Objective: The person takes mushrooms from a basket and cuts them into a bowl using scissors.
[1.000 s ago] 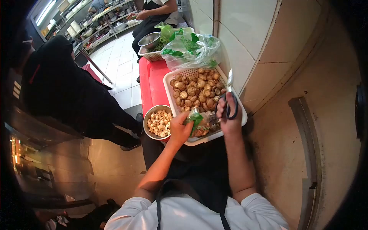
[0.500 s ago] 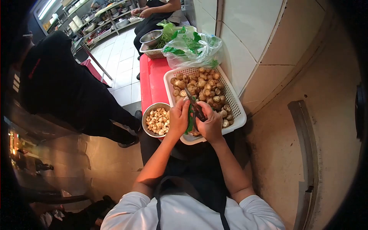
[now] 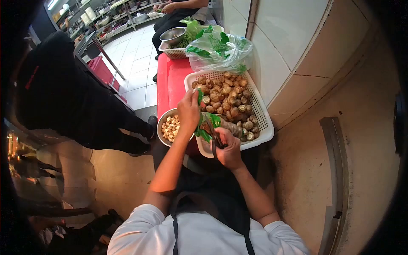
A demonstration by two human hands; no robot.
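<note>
My left hand (image 3: 189, 110) is closed on a clear plastic bag with green print (image 3: 205, 127), holding it up over the near left corner of a white basket (image 3: 265, 123). My right hand (image 3: 228, 148) grips dark-handled scissors (image 3: 211, 134), their blades against the bag. Brown mushrooms (image 3: 225, 95) fill much of the basket. Left of it, partly behind my left forearm, a metal bowl (image 3: 160, 132) holds pale cut mushroom pieces (image 3: 171, 126).
A red surface (image 3: 170, 80) bears the containers. Farther back are a knotted plastic bag (image 3: 221, 51), a small metal bowl (image 3: 173, 35) and a basket of greens (image 3: 174, 53). A tiled wall stands right, a person in black (image 3: 55, 93) left, another person (image 3: 178, 12) sits behind.
My left hand has moved up and left from beside my right hand, stretching the bag. My right hand has shifted slightly down with the scissors. The view has shifted a little.
</note>
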